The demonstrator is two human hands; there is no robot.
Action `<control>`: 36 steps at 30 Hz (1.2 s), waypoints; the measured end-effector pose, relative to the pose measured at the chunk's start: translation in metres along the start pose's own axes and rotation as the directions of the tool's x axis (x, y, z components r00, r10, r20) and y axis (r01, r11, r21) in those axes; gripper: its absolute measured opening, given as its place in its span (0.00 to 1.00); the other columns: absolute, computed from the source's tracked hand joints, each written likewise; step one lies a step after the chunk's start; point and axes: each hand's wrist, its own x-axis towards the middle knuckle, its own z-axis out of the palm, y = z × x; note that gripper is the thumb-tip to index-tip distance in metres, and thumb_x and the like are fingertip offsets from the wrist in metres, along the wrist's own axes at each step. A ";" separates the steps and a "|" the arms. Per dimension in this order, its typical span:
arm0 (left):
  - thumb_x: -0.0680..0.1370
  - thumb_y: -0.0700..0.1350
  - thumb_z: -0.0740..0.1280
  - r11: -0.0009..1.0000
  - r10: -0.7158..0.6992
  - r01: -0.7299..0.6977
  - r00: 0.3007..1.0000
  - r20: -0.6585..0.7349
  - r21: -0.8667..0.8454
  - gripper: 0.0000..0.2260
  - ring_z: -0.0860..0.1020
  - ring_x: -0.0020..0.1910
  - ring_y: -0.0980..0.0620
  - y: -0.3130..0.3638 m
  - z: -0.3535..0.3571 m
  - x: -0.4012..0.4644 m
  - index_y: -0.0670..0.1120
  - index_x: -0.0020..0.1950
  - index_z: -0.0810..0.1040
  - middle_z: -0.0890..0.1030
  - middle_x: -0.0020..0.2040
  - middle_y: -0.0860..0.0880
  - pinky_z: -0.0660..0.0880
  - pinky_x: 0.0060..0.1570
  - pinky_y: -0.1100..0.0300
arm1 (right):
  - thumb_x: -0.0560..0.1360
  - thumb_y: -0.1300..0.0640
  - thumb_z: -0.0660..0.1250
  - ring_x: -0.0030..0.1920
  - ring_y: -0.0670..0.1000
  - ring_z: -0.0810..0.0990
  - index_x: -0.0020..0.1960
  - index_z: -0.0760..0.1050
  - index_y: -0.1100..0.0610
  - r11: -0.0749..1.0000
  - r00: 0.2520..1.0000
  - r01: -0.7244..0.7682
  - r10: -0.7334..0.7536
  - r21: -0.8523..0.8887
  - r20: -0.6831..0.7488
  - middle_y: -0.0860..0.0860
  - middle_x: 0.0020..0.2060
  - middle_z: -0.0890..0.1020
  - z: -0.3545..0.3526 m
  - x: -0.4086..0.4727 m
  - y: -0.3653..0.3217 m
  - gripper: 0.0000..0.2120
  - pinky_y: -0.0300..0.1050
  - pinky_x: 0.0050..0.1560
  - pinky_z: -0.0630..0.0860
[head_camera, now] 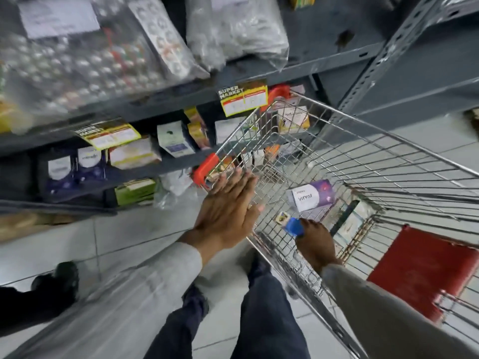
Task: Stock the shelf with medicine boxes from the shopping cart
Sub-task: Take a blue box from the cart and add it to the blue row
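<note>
My left hand [228,211] was spread flat beside the cart [388,161]; my right hand [315,242], inside, pinched a blue box [294,226] near the purple box [311,195].

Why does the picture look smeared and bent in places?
Head view: motion blur smears the bagged blister packs and the left sleeve; the purple box in the cart reads sharper; the wide lens bends the shelf upright; lighting is even, without harsh glare.

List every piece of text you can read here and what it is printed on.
"SUPER MARKET": yellow shelf tag.
"SUPER MARKET", partly blurred: second shelf tag.
"Virest": purple and white box in the cart.
Print on the shelf boxes and blister packs: too blurred to read.
</note>
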 end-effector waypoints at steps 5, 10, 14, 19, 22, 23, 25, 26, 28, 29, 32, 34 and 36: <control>0.84 0.61 0.48 0.986 -0.005 -0.006 0.998 -0.069 -0.167 0.31 0.46 0.83 0.51 0.002 -0.058 -0.029 0.47 0.83 0.50 0.52 0.84 0.47 0.42 0.81 0.52 | 0.69 0.61 0.71 0.44 0.63 0.84 0.58 0.81 0.58 0.985 0.983 0.077 -0.049 0.157 -0.176 0.59 0.46 0.86 -0.108 -0.057 -0.051 0.17 0.48 0.40 0.76; 0.84 0.59 0.53 0.972 -0.017 -0.068 0.934 -0.356 -0.224 0.30 0.47 0.82 0.54 -0.005 -0.177 -0.073 0.47 0.83 0.52 0.53 0.83 0.49 0.45 0.81 0.52 | 0.69 0.54 0.73 0.53 0.63 0.83 0.66 0.80 0.57 0.938 0.892 0.249 -0.125 0.242 -0.435 0.60 0.55 0.85 -0.230 -0.129 -0.128 0.25 0.53 0.56 0.77; 0.85 0.56 0.58 0.980 0.027 -0.138 0.811 -0.584 -0.146 0.29 0.47 0.82 0.56 -0.015 -0.279 -0.117 0.47 0.82 0.56 0.56 0.83 0.50 0.46 0.81 0.56 | 0.69 0.52 0.74 0.51 0.59 0.83 0.67 0.79 0.51 0.859 0.790 0.435 -0.220 0.271 -0.572 0.55 0.53 0.85 -0.310 -0.174 -0.195 0.25 0.52 0.53 0.77; 0.83 0.53 0.60 0.995 0.029 -0.093 0.593 -0.804 -0.033 0.28 0.53 0.82 0.52 -0.061 -0.380 -0.173 0.45 0.81 0.61 0.60 0.82 0.49 0.54 0.80 0.49 | 0.71 0.49 0.73 0.54 0.53 0.82 0.70 0.77 0.55 0.732 0.583 0.674 -0.443 0.101 -0.681 0.48 0.54 0.82 -0.385 -0.196 -0.289 0.29 0.45 0.56 0.76; 0.84 0.54 0.60 1.000 -0.020 -0.008 0.507 -0.862 -0.028 0.27 0.55 0.82 0.51 -0.103 -0.424 -0.206 0.45 0.80 0.63 0.62 0.81 0.48 0.54 0.80 0.47 | 0.72 0.46 0.72 0.58 0.52 0.81 0.71 0.76 0.55 0.651 0.467 0.758 -0.572 -0.027 -0.674 0.48 0.58 0.83 -0.419 -0.195 -0.349 0.29 0.46 0.60 0.74; 0.84 0.54 0.59 0.999 -0.042 0.026 0.489 -0.871 -0.034 0.27 0.54 0.82 0.51 -0.119 -0.434 -0.215 0.45 0.80 0.63 0.62 0.81 0.47 0.54 0.80 0.47 | 0.73 0.45 0.71 0.58 0.51 0.80 0.72 0.76 0.54 0.635 0.438 0.768 -0.611 -0.079 -0.659 0.48 0.58 0.83 -0.430 -0.195 -0.369 0.29 0.42 0.59 0.73; 0.84 0.55 0.57 0.993 -0.100 0.106 0.471 -0.876 -0.056 0.27 0.54 0.81 0.52 -0.151 -0.451 -0.232 0.45 0.80 0.63 0.62 0.81 0.46 0.54 0.80 0.47 | 0.75 0.45 0.72 0.56 0.48 0.80 0.72 0.76 0.53 0.600 0.416 0.791 -0.671 -0.119 -0.613 0.49 0.56 0.83 -0.448 -0.193 -0.409 0.28 0.32 0.54 0.69; 0.84 0.55 0.56 0.987 -0.130 0.148 0.464 -0.876 -0.068 0.27 0.54 0.81 0.52 -0.168 -0.458 -0.238 0.44 0.80 0.63 0.63 0.81 0.46 0.55 0.80 0.47 | 0.75 0.47 0.74 0.54 0.48 0.79 0.72 0.76 0.52 0.581 0.419 0.806 -0.695 -0.114 -0.584 0.49 0.54 0.83 -0.456 -0.190 -0.430 0.27 0.29 0.52 0.68; 0.83 0.56 0.54 0.970 -0.191 0.226 0.465 -0.864 -0.093 0.27 0.58 0.81 0.49 -0.198 -0.464 -0.246 0.44 0.79 0.65 0.66 0.80 0.44 0.58 0.79 0.45 | 0.74 0.49 0.75 0.53 0.50 0.80 0.70 0.78 0.52 0.554 0.416 0.822 -0.740 -0.130 -0.528 0.49 0.51 0.81 -0.468 -0.184 -0.470 0.25 0.35 0.53 0.71; 0.83 0.57 0.53 0.959 -0.222 0.263 0.475 -0.852 -0.103 0.28 0.59 0.81 0.47 -0.211 -0.465 -0.246 0.44 0.78 0.66 0.67 0.79 0.44 0.59 0.78 0.45 | 0.73 0.49 0.75 0.53 0.52 0.80 0.69 0.78 0.51 0.544 0.407 0.826 -0.757 -0.148 -0.511 0.49 0.50 0.80 -0.473 -0.180 -0.490 0.25 0.42 0.55 0.73; 0.82 0.61 0.46 0.934 -0.274 0.348 0.550 -0.789 -0.082 0.31 0.60 0.80 0.46 -0.242 -0.461 -0.241 0.44 0.78 0.67 0.68 0.79 0.43 0.56 0.79 0.48 | 0.72 0.52 0.76 0.55 0.56 0.81 0.68 0.79 0.51 0.509 0.375 0.842 -0.790 -0.178 -0.485 0.50 0.50 0.80 -0.481 -0.164 -0.544 0.25 0.48 0.57 0.75; 0.81 0.62 0.44 0.915 -0.278 0.404 0.591 -0.757 -0.021 0.33 0.60 0.80 0.45 -0.253 -0.457 -0.235 0.44 0.78 0.66 0.67 0.79 0.43 0.54 0.79 0.48 | 0.72 0.54 0.76 0.59 0.55 0.80 0.69 0.79 0.52 0.518 0.391 0.833 -0.798 -0.191 -0.459 0.50 0.53 0.79 -0.482 -0.152 -0.575 0.25 0.39 0.56 0.69; 0.82 0.61 0.44 0.899 -0.271 0.437 0.593 -0.758 0.021 0.32 0.61 0.80 0.44 -0.257 -0.454 -0.231 0.44 0.78 0.66 0.67 0.79 0.43 0.54 0.80 0.47 | 0.73 0.54 0.76 0.65 0.54 0.78 0.69 0.78 0.52 0.528 0.407 0.827 -0.800 -0.195 -0.440 0.52 0.62 0.81 -0.479 -0.137 -0.601 0.25 0.38 0.64 0.68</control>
